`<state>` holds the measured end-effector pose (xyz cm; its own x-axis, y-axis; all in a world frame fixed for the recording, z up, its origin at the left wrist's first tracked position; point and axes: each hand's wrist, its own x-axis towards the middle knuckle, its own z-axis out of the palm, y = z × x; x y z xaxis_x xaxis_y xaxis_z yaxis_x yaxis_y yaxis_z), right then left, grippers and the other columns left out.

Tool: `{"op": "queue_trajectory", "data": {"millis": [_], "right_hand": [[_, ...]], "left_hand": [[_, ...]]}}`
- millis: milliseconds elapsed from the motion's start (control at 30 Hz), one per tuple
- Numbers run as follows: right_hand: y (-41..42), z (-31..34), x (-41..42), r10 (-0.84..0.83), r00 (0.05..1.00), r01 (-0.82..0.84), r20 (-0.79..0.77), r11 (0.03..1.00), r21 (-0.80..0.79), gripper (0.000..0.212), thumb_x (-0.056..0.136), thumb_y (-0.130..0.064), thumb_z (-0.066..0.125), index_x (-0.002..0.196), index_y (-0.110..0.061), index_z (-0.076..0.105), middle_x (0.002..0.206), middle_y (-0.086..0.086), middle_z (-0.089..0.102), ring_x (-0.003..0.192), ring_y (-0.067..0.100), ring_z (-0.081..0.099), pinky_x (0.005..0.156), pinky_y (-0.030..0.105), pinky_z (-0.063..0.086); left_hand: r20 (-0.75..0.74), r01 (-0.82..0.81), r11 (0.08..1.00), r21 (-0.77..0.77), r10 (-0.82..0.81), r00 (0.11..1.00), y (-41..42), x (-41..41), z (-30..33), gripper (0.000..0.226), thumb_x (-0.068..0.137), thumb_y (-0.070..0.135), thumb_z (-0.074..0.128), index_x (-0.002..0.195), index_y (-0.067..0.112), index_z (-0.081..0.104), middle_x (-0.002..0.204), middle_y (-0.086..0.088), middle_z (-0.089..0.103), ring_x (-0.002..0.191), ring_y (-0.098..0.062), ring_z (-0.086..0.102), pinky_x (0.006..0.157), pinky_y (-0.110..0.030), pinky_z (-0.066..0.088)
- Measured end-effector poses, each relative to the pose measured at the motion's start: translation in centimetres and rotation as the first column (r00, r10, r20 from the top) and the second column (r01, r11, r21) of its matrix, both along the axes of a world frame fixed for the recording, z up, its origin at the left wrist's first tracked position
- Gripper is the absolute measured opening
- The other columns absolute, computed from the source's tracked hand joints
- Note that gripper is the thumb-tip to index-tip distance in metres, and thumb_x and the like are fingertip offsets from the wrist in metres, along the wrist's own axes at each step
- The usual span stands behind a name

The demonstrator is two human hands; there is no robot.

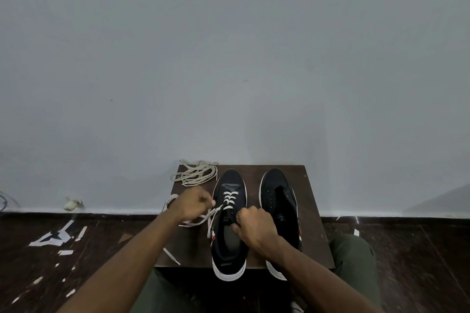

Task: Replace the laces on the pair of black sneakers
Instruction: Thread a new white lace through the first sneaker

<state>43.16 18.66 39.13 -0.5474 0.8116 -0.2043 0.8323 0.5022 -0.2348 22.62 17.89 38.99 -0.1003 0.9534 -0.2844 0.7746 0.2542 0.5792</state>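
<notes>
Two black sneakers side by side on small dark wooden stand (312, 211), toes toward pale wall (229, 46), heels at near edge and slightly overhanging it. Left sneaker (229, 249) partly laced: white lace (230, 199) crossing lower eyelets in about three rows, upper eyelets bare, tongue and insole exposed. Right sneaker (278, 193) unlaced, eyelets bare, tongue loose.

Left hand (193, 204) just left of left sneaker, over left edge of stand, fingers curled, pinching a strand of white lace near fingertips; strand running from hand across to shoe's left eyelet row. More loose lace trailing below hand toward left edge of stand, crossing over itself.

Right hand (254, 226) over left sneaker's collar, between the two shoes, fingers curled down at tongue and upper eyelets. Appears to grip lace or tongue there; which one, cannot tell, fingertips hidden behind knuckles.

Spare bundle of pale laces (195, 174) heaped at far left corner of stand, partly hanging past edge. Another single lace end (171, 256) lying near front left corner.

Dark wooden floor (407, 262) around stand, scattered white tape scraps (53, 236) at left. Small crumpled pale object (72, 204) at base of wall, left. Knees in olive trousers (353, 259) flanking stand at near side.
</notes>
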Motion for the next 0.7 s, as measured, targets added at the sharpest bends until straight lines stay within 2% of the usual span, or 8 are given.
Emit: {"op": "queue_trajectory", "data": {"millis": [67, 200, 300, 400, 500, 633, 700], "right_hand": [[0.0, -0.1, 0.0, -0.003, 1.0, 0.003, -0.003, 1.0, 0.001, 0.034, 0.092, -0.038, 0.051, 0.104, -0.007, 0.061, 0.112, 0.019, 0.063, 0.104, 0.038, 0.06, 0.08, 0.038, 0.047], [0.0, -0.2, 0.0, 0.0, 1.0, 0.0, -0.008, 1.0, 0.013, 0.034, 0.092, -0.038, 0.051, 0.104, -0.007, 0.061, 0.112, 0.019, 0.062, 0.103, 0.038, 0.06, 0.08, 0.039, 0.047], [-0.1, -0.3, 0.0, 0.001, 1.0, 0.0, -0.01, 1.0, 0.018, 0.035, 0.093, -0.039, 0.051, 0.105, -0.008, 0.061, 0.113, 0.019, 0.062, 0.104, 0.038, 0.06, 0.08, 0.039, 0.047], [-0.1, -0.2, -0.1, 0.003, 1.0, -0.003, -0.013, 1.0, 0.016, 0.034, 0.093, -0.038, 0.051, 0.104, -0.008, 0.061, 0.113, 0.019, 0.062, 0.104, 0.038, 0.06, 0.08, 0.039, 0.047], [0.0, -0.2, 0.0, -0.001, 1.0, 0.001, -0.017, 1.0, 0.01, 0.033, 0.092, -0.037, 0.051, 0.103, -0.007, 0.06, 0.111, 0.019, 0.062, 0.102, 0.039, 0.06, 0.079, 0.039, 0.047], [0.1, -0.1, 0.1, -0.012, 1.0, 0.011, -0.021, 1.0, -0.016, 0.034, 0.091, -0.038, 0.053, 0.099, -0.007, 0.061, 0.109, 0.019, 0.063, 0.101, 0.039, 0.061, 0.078, 0.038, 0.047], [0.5, 0.1, 0.2, -0.041, 0.998, 0.036, -0.056, 0.995, -0.091, 0.034, 0.087, -0.044, 0.057, 0.088, -0.01, 0.062, 0.102, 0.016, 0.065, 0.098, 0.037, 0.062, 0.076, 0.036, 0.047]], "left_hand": [[0.021, 0.032, 0.999, -0.031, -0.032, 0.999, -0.2, 0.9, -1.1, 0.042, 0.089, 0.022, 0.064, 0.049, 0.03, 0.06, 0.051, 0.02, 0.055, 0.058, 0.005, 0.05, 0.067, -0.022, 0.039], [0.059, -0.039, 0.999, -0.037, 0.041, 0.997, 0.1, 1.2, -2.2, 0.031, 0.088, 0.021, 0.066, 0.058, 0.028, 0.063, 0.068, 0.012, 0.064, 0.07, -0.005, 0.059, 0.077, -0.027, 0.047], [0.085, -0.072, 0.997, -0.039, 0.075, 0.994, 0.1, 1.5, -2.5, 0.029, 0.088, 0.017, 0.065, 0.061, 0.026, 0.063, 0.074, 0.007, 0.068, 0.074, -0.008, 0.061, 0.08, -0.029, 0.049], [0.123, -0.178, 0.983, -0.054, 0.183, 0.975, 0.3, 2.0, -2.5, 0.027, 0.086, 0.014, 0.061, 0.061, 0.022, 0.058, 0.066, 0.003, 0.063, 0.065, -0.013, 0.057, 0.069, -0.03, 0.047], [0.245, -0.306, 0.951, -0.051, 0.309, 0.919, 0.9, 2.4, -1.7, 0.021, 0.083, 0.004, 0.058, 0.066, 0.016, 0.056, 0.055, 0.003, 0.056, 0.05, -0.013, 0.047, 0.053, -0.026, 0.039], [0.417, -0.356, 0.928, -0.105, 0.366, 0.832, 1.7, 2.2, 1.1, 0.013, 0.088, -0.003, 0.057, 0.081, 0.008, 0.058, 0.054, -0.003, 0.058, 0.042, -0.008, 0.049, 0.045, -0.02, 0.036], [0.48, -0.379, 0.918, -0.113, 0.384, 0.788, 2.2, 1.7, 3.4, 0.012, 0.09, 0.0, 0.056, 0.084, 0.009, 0.06, 0.053, -0.002, 0.057, 0.044, -0.008, 0.053, 0.046, -0.021, 0.037]]}}
